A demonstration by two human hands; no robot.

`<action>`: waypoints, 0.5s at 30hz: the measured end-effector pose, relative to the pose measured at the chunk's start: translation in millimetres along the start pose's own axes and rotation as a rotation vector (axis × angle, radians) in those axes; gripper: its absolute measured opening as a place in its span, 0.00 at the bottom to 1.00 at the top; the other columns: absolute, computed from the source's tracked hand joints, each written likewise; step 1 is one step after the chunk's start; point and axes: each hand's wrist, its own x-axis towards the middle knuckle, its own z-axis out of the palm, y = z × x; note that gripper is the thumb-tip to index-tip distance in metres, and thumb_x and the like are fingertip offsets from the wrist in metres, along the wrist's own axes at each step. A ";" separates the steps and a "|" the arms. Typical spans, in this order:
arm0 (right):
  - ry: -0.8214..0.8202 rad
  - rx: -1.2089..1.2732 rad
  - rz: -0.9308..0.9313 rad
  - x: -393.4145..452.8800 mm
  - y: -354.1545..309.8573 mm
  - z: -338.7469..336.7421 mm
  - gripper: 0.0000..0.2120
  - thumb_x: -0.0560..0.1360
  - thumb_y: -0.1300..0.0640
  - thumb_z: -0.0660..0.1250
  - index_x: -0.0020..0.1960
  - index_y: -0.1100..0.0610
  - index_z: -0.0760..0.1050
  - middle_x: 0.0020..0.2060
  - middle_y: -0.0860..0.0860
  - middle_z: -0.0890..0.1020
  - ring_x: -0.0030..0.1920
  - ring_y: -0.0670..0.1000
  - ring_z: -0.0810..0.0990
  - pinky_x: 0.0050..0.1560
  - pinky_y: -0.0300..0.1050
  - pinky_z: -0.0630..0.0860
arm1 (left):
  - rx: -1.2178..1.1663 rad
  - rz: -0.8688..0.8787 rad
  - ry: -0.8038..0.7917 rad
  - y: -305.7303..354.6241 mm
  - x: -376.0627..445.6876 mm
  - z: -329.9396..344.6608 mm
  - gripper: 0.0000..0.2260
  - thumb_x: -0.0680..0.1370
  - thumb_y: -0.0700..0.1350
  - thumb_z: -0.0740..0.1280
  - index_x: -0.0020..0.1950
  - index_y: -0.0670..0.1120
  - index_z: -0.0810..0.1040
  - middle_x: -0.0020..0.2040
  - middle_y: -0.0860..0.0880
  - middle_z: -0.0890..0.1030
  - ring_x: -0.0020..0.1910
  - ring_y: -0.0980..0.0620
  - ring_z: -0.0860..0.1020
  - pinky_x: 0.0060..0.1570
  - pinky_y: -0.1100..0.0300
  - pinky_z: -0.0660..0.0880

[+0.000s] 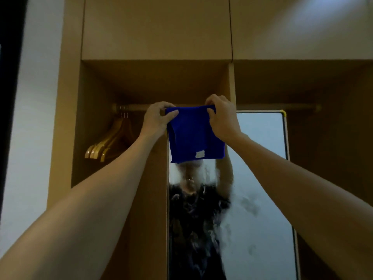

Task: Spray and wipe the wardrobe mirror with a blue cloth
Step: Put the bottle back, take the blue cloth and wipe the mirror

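Cloth folded and raised at the mirror's top edge.
My left hand point(157, 117) and right hand point(221, 116) pinch the blue cloth point(194, 136) by its upper corners before the wet-streaked mirror point(260, 178); next, I judge, press flat and wipe.

Folded blue cloth point(194, 136) hanging flat by its top corners, before streaky upright wardrobe mirror point(260, 178)

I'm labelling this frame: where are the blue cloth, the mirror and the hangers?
blue cloth point(193, 138): head view, middle of the hanging fabric.
mirror point(262, 178): head view, bare glass right of the reflection.
hangers point(105, 147): head view, wooden shoulders.
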 end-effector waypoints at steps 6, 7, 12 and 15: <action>0.307 -0.394 -0.320 -15.9 14.7 27.7 0.13 0.71 0.68 0.65 0.52 0.55 0.77 0.51 0.55 0.78 0.52 0.56 0.71 0.49 0.51 0.73 | -0.317 -0.120 0.040 -3.9 -4.8 13.6 0.06 0.80 0.44 0.68 0.53 0.55 0.76 0.62 0.52 0.73 0.64 0.46 0.73 0.59 0.45 0.78; 0.330 -0.432 -0.407 -15.1 16.7 27.4 0.12 0.70 0.66 0.66 0.51 0.54 0.78 0.50 0.55 0.79 0.53 0.56 0.69 0.51 0.51 0.70 | -0.315 -0.119 0.044 -4.5 -4.8 13.1 0.07 0.80 0.44 0.68 0.55 0.55 0.76 0.62 0.52 0.73 0.65 0.46 0.74 0.59 0.45 0.79; 0.285 -0.593 -0.753 -11.2 24.0 23.2 0.08 0.76 0.62 0.64 0.48 0.54 0.81 0.47 0.51 0.83 0.49 0.54 0.74 0.55 0.50 0.67 | -0.309 -0.125 0.049 -6.2 -3.6 13.2 0.07 0.80 0.45 0.68 0.58 0.52 0.77 0.61 0.49 0.75 0.60 0.47 0.76 0.56 0.47 0.80; 0.248 -0.691 -0.740 -12.6 19.2 19.5 0.08 0.80 0.59 0.63 0.46 0.55 0.81 0.44 0.50 0.84 0.45 0.53 0.79 0.55 0.50 0.70 | -0.288 -0.102 0.042 -4.4 -6.0 12.6 0.07 0.81 0.45 0.67 0.58 0.50 0.77 0.59 0.50 0.75 0.59 0.48 0.76 0.55 0.49 0.79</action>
